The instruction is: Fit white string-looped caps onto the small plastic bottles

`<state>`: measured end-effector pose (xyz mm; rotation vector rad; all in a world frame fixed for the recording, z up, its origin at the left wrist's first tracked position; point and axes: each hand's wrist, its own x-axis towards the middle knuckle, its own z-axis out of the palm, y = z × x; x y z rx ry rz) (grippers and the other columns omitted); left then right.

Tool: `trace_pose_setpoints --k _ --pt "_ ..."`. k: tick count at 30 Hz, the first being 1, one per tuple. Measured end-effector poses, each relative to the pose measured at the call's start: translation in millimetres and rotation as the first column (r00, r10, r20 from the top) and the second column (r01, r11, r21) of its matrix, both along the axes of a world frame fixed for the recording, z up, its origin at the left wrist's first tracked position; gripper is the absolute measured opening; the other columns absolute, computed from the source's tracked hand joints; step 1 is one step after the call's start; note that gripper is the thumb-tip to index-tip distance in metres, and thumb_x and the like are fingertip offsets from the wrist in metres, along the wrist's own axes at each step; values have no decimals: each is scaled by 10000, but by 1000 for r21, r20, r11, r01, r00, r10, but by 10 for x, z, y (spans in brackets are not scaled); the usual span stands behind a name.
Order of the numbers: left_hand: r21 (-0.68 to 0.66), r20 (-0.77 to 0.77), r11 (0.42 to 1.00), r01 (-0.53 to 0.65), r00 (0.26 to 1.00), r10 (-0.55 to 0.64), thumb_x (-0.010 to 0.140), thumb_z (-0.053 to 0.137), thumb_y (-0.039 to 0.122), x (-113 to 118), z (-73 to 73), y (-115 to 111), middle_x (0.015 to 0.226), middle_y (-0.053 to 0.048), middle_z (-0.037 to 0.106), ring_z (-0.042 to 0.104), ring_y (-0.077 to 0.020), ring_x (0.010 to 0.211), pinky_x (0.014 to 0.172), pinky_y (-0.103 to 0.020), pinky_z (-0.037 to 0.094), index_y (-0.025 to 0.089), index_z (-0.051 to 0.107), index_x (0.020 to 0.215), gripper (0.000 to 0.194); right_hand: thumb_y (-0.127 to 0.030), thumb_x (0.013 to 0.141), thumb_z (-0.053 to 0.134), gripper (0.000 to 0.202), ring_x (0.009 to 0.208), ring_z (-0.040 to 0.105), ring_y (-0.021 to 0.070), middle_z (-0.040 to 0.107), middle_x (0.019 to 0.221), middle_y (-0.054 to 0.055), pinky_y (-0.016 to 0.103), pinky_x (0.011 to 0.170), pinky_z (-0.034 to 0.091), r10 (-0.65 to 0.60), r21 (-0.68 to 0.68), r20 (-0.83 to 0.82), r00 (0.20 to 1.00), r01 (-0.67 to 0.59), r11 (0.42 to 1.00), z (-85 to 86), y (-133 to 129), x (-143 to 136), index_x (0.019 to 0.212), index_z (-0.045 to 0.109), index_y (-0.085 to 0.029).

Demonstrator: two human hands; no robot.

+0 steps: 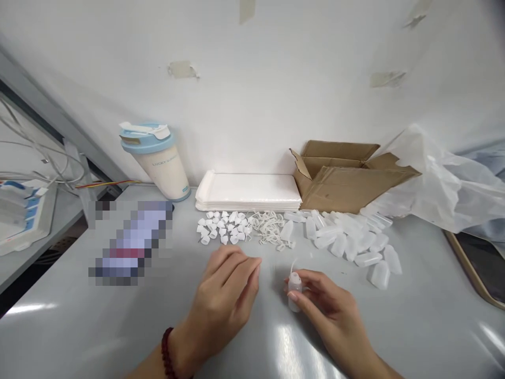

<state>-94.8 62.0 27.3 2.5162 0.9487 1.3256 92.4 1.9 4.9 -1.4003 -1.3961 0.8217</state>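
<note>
My right hand [329,308] grips a small translucent bottle [294,299] upright, with a thin clear strip rising from its top. To the left, my left hand [226,295] is closed, thumb and fingertips together; anything between them is hidden. Beyond my left hand lies a group of small white caps [223,227]. Beside the caps is a heap of thin white looped pieces [270,229]. Several loose translucent bottles [351,237] spread behind and right of my right hand.
White flat packets [252,190] are stacked by the wall, next to an open cardboard box [339,187]. A blue-lidded cup [163,166] stands at the back left, above a pixelated area. Clear plastic bags [445,184] and a phone [477,263] are on the right.
</note>
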Motion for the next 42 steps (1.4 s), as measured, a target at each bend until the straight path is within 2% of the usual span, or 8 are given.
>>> trace_pose_setpoints --k 6,10,17,22,27,30,37,42 --pt "5 44 998 -59 997 59 808 556 29 1 -24 39 731 -31 607 515 -174 745 680 -335 479 175 583 939 198 -318 801 625 163 633 670 153 697 768 33 227 562 577 -7 8 5 1000 7 1000 44 9 26 925 644 -213" --pt "0 17 1000 23 1000 -23 839 524 65 9 62 -6 761 -30 621 515 -170 768 708 -334 482 182 591 917 156 -332 808 621 189 684 666 161 683 836 49 268 614 573 17 18 24 1000 -17 1000 107 1 51 937 631 -194" --pt "62 -256 971 232 944 -210 873 538 231 22 319 -157 1016 -100 611 523 -223 986 863 -396 470 143 570 1048 198 -310 806 629 198 795 637 160 676 917 51 284 686 545 159 117 41 986 -163 980 233 64 -26 959 638 -184" --pt "216 -413 947 236 902 -130 856 580 324 3 400 -235 1160 -163 564 514 -294 1080 872 -444 472 102 491 1184 406 -322 798 630 215 787 628 159 680 901 54 276 646 529 200 173 -60 978 -188 967 370 116 -41 962 636 -184" --pt "318 -427 935 157 904 -7 867 562 275 -11 353 -278 1180 -172 569 520 -304 1101 880 -445 479 95 477 1185 375 -344 779 645 237 741 632 161 671 825 37 278 601 526 233 102 -183 955 -218 971 433 93 -90 952 627 -185" --pt "322 -413 937 134 911 11 886 525 242 -17 296 -268 1153 -167 589 527 -292 1093 883 -434 481 79 484 1158 319 -353 770 656 244 756 632 162 674 835 37 273 609 519 255 37 -233 938 -253 967 406 95 -129 941 622 -183" --pt "167 -376 975 146 924 -74 878 518 202 -103 148 -236 1150 -141 589 499 -268 1107 911 -431 463 106 474 1174 314 -366 784 636 268 736 615 146 664 873 51 281 651 503 282 -81 -284 917 -316 945 285 149 -197 951 605 -159" --pt "10 -344 991 130 931 -119 835 602 246 -292 98 -181 1156 -129 578 479 -264 1105 950 -452 435 134 471 1194 399 -357 808 597 261 740 613 151 664 841 48 291 679 493 306 -146 -186 934 -334 931 216 163 -199 963 617 -148"
